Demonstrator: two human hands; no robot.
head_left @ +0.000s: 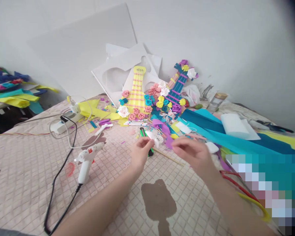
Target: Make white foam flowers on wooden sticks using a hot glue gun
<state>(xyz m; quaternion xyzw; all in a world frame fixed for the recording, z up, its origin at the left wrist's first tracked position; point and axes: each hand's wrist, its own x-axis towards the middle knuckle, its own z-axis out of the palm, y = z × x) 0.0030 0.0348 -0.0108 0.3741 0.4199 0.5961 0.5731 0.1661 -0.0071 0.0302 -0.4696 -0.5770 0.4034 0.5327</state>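
My left hand (pixel 140 153) pinches a small white paper piece (pixel 150 135) between thumb and fingertips, above the middle of the table. A green-and-black cutter (pixel 150 152) lies just behind and under it. My right hand (pixel 195 153) is held a little to the right, its thumb and fingers pressed together; what they hold, if anything, cannot be made out. By its fingertips is a purple paper strip (pixel 162 126). Between and below the hands a thin wooden stick (pixel 170 157) lies on the quilted cloth. Off to the left rests a white hot glue gun (pixel 85 168).
Two paper guitars, one yellow (pixel 137 88) and one blue (pixel 178 88), stand against the wall among paper flowers. Teal crepe paper (pixel 211 139) and a white roll (pixel 234 126) lie right. A power strip (pixel 65 124) with cords sits left. Red-handled scissors (pixel 238 185) lie near my right arm.
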